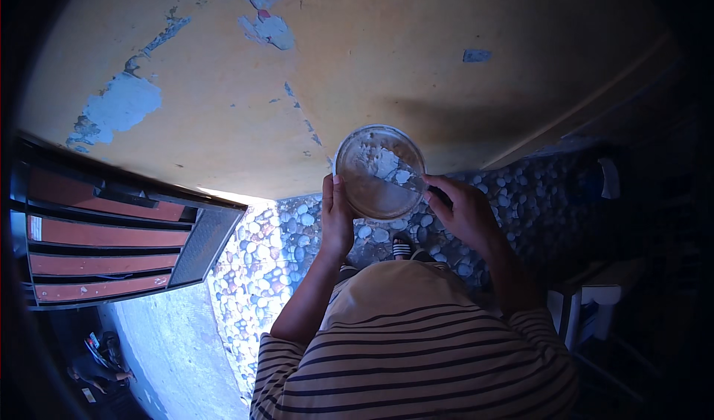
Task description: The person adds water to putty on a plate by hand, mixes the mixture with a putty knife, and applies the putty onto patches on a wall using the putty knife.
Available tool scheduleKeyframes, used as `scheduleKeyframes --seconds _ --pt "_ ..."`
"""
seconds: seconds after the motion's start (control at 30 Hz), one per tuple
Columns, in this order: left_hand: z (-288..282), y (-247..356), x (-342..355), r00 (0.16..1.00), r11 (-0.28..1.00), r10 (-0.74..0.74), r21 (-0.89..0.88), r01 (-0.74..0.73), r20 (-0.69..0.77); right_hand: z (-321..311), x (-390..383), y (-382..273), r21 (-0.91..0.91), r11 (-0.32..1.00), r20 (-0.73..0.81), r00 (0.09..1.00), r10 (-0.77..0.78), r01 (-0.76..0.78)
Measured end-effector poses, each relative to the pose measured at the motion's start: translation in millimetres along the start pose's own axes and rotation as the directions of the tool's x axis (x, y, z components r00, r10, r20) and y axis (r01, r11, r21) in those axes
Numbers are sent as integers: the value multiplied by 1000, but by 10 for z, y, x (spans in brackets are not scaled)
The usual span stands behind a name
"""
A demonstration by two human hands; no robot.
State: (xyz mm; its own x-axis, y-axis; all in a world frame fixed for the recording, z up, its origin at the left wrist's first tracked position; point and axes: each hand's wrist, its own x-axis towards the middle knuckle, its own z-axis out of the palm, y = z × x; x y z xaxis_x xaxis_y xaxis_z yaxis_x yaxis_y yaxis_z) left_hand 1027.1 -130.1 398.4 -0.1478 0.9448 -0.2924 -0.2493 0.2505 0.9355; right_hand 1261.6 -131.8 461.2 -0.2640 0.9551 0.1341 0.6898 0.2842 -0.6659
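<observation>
White paste (385, 163) on round lid (372, 199), left hand (338, 218) gripping rim (381, 126); right hand (467, 209) closed round scraper (407, 184), handle (437, 192) mostly hidden

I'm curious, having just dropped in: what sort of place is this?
Probably a home's entryway or porch: a yellow wall with pale patches, a grey pebble-patterned floor and a red-slatted, black-framed gate or door.

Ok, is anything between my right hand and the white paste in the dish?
Only the flat tool your right hand holds, which reaches over the round dish toward the white paste. Nothing else visible; your left hand holds the dish's left side.
</observation>
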Motion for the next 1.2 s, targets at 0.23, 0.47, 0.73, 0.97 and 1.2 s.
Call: scheduleKeyframes --seconds 0.23,0.47,0.73,0.97,1.2 --pt "19 -51 10 999 1000 7 26 -8 45 48 52 136 124 990 64 996 61 -69" --pt "136 -128 -11 992 998 -34 49 28 121 73 20 210 138 990 -10 1000 -5 6" --pt "366 -177 -35 990 986 -104 -118 115 100 -332 -114 411 358 896 81 965 249 -261" --pt "445 -255 -92 995 970 -95 -222 102 41 -1095 67 795 497 819 118 957 265 -288" --pt "445 -380 -230 996 961 -67 -267 78 52 -2079 743 893 123 941 211 935 286 -316"
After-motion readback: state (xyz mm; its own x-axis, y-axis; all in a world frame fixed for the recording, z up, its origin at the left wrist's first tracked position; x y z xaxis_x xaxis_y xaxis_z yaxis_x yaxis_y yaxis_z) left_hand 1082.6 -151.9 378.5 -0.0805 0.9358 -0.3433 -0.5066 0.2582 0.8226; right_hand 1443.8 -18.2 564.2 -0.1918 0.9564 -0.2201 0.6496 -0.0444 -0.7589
